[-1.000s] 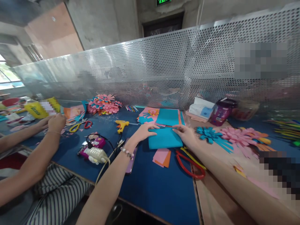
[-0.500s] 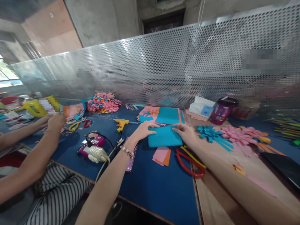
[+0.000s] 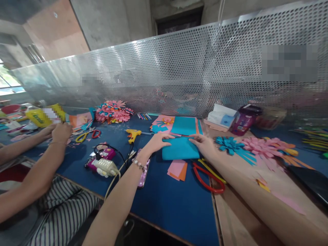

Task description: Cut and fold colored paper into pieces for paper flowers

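Observation:
A folded sheet of blue paper point(image 3: 180, 150) lies in front of me, its fold toward my body. My left hand point(image 3: 156, 143) pinches its far left corner, while my right hand point(image 3: 201, 142) pinches the far right corner. Just nearer than it are small pink and orange paper pieces point(image 3: 176, 170). Scissors with red handles point(image 3: 208, 179) and a yellow-handled pair point(image 3: 210, 171) lie below my right wrist. Beyond the sheet is a stack of blue and pink paper point(image 3: 183, 125) with cut pieces on it. A purple phone point(image 3: 143, 172) rests partly under my left wrist.
A yellow glue gun point(image 3: 132, 135) and a power strip with plugs point(image 3: 104, 164) sit to the left. Paper flowers point(image 3: 230, 145) and a purple tub point(image 3: 244, 119) stand right. A heap of cut paper flowers point(image 3: 112, 112) lies farther back. Another person's hands point(image 3: 60, 133) work at far left.
My hands and the folded blue paper stay almost in place. The view has shifted very slightly.

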`<state>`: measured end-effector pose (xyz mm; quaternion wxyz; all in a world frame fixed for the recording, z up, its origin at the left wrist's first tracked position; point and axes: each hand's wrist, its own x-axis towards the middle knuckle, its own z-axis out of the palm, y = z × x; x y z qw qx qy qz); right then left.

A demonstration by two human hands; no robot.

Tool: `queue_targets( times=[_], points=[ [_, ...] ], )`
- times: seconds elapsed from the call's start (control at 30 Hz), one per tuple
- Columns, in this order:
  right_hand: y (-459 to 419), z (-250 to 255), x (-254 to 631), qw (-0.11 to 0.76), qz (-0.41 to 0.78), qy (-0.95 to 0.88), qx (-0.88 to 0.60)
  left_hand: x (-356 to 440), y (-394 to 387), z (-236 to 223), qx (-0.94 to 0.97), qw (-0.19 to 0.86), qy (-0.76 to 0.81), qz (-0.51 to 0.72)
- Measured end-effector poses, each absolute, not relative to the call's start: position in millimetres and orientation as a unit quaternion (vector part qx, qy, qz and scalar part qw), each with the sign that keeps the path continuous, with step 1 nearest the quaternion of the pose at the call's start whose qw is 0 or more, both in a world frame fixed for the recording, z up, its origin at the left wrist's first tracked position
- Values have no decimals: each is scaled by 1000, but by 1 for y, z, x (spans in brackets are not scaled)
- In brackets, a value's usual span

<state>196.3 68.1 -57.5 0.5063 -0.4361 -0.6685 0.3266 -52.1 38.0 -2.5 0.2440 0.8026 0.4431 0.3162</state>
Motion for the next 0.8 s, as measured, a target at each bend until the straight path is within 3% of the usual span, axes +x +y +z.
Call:
queue_targets(
  times=[0.8],
  points=[
    [69,-58,195,519,323,-659,-438,-56,44,-3,795,227,462,322]
  ],
)
